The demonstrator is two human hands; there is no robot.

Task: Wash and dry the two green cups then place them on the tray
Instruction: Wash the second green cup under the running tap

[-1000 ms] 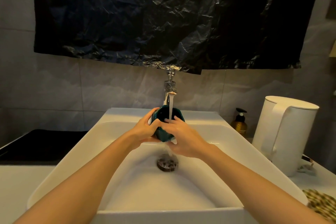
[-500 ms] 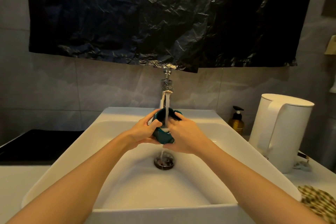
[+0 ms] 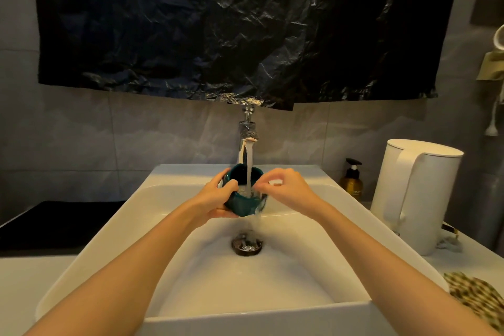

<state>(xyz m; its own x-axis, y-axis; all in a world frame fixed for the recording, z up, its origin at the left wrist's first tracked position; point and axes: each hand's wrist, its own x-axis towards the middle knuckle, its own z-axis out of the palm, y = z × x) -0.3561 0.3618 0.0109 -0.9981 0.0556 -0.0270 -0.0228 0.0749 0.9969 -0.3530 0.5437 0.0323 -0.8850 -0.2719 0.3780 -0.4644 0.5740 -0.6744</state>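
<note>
One green cup (image 3: 242,205) is tilted under the running tap (image 3: 247,133), over the white sink (image 3: 300,275). Water pours into the cup and spills over its near right rim down to the drain (image 3: 246,245). My left hand (image 3: 215,199) grips the cup from the left, thumb over the rim and fingers under the base. My right hand (image 3: 286,188) hovers just right of the cup with fingers curled, fingertips near the rim; whether they touch it is unclear. The second green cup and the tray are not in view.
A white kettle (image 3: 414,194) stands on the counter right of the sink, with an amber pump bottle (image 3: 351,183) behind it. A patterned cloth (image 3: 474,297) lies at the near right. A black surface (image 3: 54,224) sits left of the sink. Black plastic sheet covers the wall above.
My right hand has come off the cup and moved right. The cup now tilts toward me in my left hand, and water overflows its rim.
</note>
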